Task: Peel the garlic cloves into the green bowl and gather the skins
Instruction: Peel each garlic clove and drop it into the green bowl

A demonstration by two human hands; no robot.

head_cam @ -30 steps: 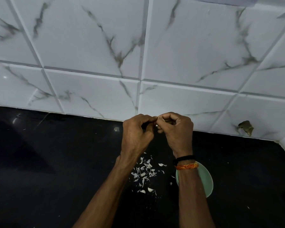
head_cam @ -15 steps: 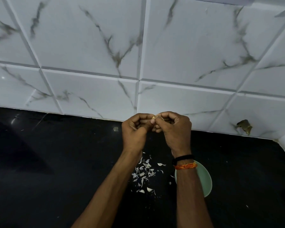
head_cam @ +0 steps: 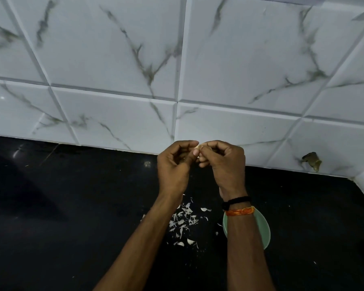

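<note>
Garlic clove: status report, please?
Left hand and right hand both pinch the garlic clove, mid-peel. Skins scattered on counter; green bowl beneath right forearm. Nothing obstructing.

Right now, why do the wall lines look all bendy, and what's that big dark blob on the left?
Head view: the wide-angle lens bows the tile wall lines; the blob is a soft shadow on the glossy black counter, which also shows small glints; the hands and garlic skins look fairly sharp.

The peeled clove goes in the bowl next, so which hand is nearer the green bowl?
Right. The right hand is raised beyond the green bowl, its forearm crossing the bowl; the left hand is farther left, beyond the skins.
</note>
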